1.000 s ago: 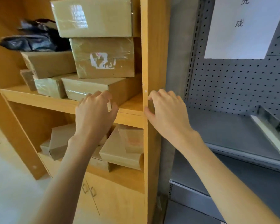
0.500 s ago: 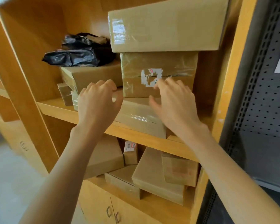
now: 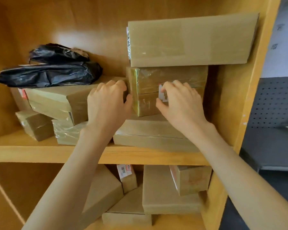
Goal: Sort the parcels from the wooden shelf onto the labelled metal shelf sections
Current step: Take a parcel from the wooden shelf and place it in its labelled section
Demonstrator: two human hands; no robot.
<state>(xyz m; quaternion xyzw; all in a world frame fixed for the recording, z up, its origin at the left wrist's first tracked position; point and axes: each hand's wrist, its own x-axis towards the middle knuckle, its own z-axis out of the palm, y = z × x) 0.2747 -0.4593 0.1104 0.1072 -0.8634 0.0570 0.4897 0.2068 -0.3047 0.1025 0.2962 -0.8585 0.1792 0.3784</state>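
Both hands reach into the wooden shelf at the middle parcel of a stack of three. The left hand curls its fingers over that taped box's left edge, thumb against the near corner, gripping it. The right hand lies on the box's front face over a white label, fingers bent and thumb pressing the face; whether it truly grips cannot be told. Directly above the hands a long flat parcel rests on the held box, overhanging it to the right. Beneath the hands the bottom parcel lies flat on the shelf board. Left of the left hand sit more taped boxes, with a black plastic bag lying on top of them. Below both forearms, the lower compartment holds several more cardboard parcels leaning against one another. Right of the right hand, beyond the wooden upright, stands the metal shelf with its perforated back panel.
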